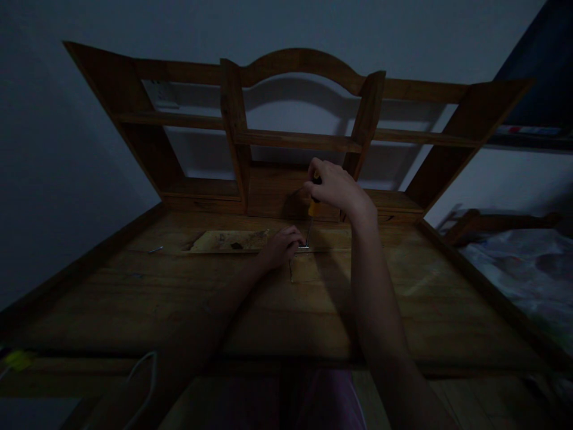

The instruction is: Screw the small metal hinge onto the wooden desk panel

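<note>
My right hand (336, 188) is closed round the yellow and black handle of a screwdriver (314, 208), which stands nearly upright. Its thin shaft runs down to a small shiny metal piece (304, 246) on the near edge of a pale wooden strip (224, 240). My left hand (283, 245) rests on the strip with curled fingers, its fingertips pressed at the metal piece beside the screwdriver tip. In front of it, a small square wooden piece (307, 269) lies on the desk. The fingertips partly hide the metal piece, and a screw cannot be made out.
The wooden desktop (250, 316) carries a shelf unit (298, 140) along its back, against the wall. A small metal item (156, 249) lies on the left. At the right, beyond the raised edge, are a wooden chair back (510, 220) and pale plastic wrapping (528, 269).
</note>
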{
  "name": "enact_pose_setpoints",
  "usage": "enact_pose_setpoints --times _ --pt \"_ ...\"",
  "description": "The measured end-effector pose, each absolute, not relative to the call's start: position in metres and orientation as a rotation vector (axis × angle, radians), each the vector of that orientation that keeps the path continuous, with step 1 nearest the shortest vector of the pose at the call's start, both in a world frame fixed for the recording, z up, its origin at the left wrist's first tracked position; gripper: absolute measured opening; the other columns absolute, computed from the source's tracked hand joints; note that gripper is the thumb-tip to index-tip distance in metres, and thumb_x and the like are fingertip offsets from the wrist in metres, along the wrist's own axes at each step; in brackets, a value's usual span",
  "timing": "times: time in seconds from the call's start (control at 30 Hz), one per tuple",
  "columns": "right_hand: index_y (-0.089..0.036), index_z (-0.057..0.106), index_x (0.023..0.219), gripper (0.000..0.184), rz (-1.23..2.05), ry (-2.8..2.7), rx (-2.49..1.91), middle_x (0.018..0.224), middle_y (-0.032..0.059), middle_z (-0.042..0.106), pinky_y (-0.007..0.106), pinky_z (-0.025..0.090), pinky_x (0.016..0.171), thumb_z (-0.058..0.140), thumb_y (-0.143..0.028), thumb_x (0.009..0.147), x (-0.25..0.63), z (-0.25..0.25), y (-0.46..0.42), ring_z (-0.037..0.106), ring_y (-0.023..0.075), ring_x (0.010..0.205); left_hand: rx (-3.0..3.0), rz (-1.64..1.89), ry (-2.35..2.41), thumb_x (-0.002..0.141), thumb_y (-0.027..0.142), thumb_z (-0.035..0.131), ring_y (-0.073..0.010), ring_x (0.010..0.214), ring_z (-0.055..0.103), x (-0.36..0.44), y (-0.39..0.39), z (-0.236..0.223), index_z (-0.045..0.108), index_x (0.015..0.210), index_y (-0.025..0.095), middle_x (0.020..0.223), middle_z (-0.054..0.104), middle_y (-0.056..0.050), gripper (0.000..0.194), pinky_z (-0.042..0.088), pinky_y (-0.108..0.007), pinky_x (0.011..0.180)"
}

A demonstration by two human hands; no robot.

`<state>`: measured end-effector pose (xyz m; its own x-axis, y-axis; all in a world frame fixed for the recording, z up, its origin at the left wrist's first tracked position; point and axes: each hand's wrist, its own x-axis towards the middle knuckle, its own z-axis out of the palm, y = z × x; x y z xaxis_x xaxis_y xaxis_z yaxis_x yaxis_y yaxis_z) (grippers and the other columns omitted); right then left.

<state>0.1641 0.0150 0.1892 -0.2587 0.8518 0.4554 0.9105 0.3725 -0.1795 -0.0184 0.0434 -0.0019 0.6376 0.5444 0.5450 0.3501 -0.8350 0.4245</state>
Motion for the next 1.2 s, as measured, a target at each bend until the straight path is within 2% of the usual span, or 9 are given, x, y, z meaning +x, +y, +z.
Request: enact_pose_setpoints --times 0.23,0.37,0.47,0.63,0.8,0.97,1.2 --pt "-0.022 0.063 0.110 0.025 -0.220 -2.141 -1.519 0.105 0.0108 0.073 0.043 0.046 0.086 0.056 -0.037 0.092 0.1639 0.1926 0.0095 0.066 0.0314 0.100 2.584 1.001 0.703 0.094 0.009 0.046 -0.0203 0.102 0.063 -0.0182 0.0476 -0.0074 0.071 0.097 0.021 0.104 0.065 -0.006 0.028 0.052 -0.036 0.093" --pt "-0.023 0.063 0.113 0.025 -0.190 -2.196 -1.453 0.112 0.0094 0.072 0.041 0.046 0.090 0.054 -0.028 0.090 0.1651 0.1914 0.0116 0.066 0.0283 0.105 2.583 1.004 0.695 0.094 0.009 0.046 -0.0204 0.102 0.063 -0.0184 0.0481 -0.0082 0.071 0.096 0.021 0.103 0.065 -0.006 0.027 0.051 -0.037 0.094" --pt "-0.022 0.060 0.115 0.030 -0.158 -2.176 -1.469 0.117 0.0117 0.068 0.042 0.046 0.092 0.054 -0.031 0.088 0.1652 0.1887 0.0156 0.063 0.0291 0.108 2.574 0.994 0.701 0.094 0.009 0.046 -0.0201 0.102 0.063 -0.0182 0.0464 -0.0061 0.071 0.096 0.021 0.103 0.065 -0.006 0.028 0.052 -0.037 0.094" --pt "-0.022 0.060 0.108 0.025 -0.125 -2.146 -1.505 0.115 0.0124 0.069 0.044 0.047 0.089 0.055 -0.034 0.086 0.1639 0.1892 0.0150 0.064 0.0305 0.106 2.572 1.011 0.687 0.093 0.009 0.046 -0.0201 0.102 0.063 -0.0178 0.0456 -0.0045 0.070 0.095 0.021 0.103 0.066 -0.005 0.027 0.051 -0.038 0.095" --pt "-0.020 0.064 0.100 0.023 -0.215 -2.121 -1.523 0.101 0.0122 0.073 0.044 0.047 0.082 0.055 -0.039 0.092 0.1639 0.1914 0.0108 0.066 0.0312 0.097 2.580 1.009 0.678 0.094 0.009 0.047 -0.0199 0.101 0.063 -0.0181 0.0485 -0.0083 0.071 0.096 0.021 0.103 0.065 -0.005 0.027 0.051 -0.036 0.092" --pt "-0.020 0.065 0.105 0.022 -0.233 -2.144 -1.514 0.107 0.0122 0.072 0.044 0.046 0.086 0.054 -0.031 0.089 0.1640 0.1906 0.0134 0.065 0.0295 0.101 2.576 1.014 0.672 0.093 0.007 0.047 -0.0201 0.101 0.062 -0.0179 0.0470 -0.0069 0.071 0.096 0.020 0.103 0.065 -0.006 0.027 0.051 -0.036 0.093" --pt "-0.020 0.063 0.103 0.022 -0.178 -2.135 -1.529 0.107 0.0124 0.071 0.043 0.047 0.083 0.055 -0.033 0.088 0.1605 0.1923 0.0098 0.064 0.0297 0.098 2.572 1.025 0.674 0.094 0.008 0.046 -0.0193 0.100 0.063 -0.0173 0.0465 -0.0057 0.071 0.094 0.021 0.102 0.065 -0.006 0.028 0.051 -0.036 0.092"
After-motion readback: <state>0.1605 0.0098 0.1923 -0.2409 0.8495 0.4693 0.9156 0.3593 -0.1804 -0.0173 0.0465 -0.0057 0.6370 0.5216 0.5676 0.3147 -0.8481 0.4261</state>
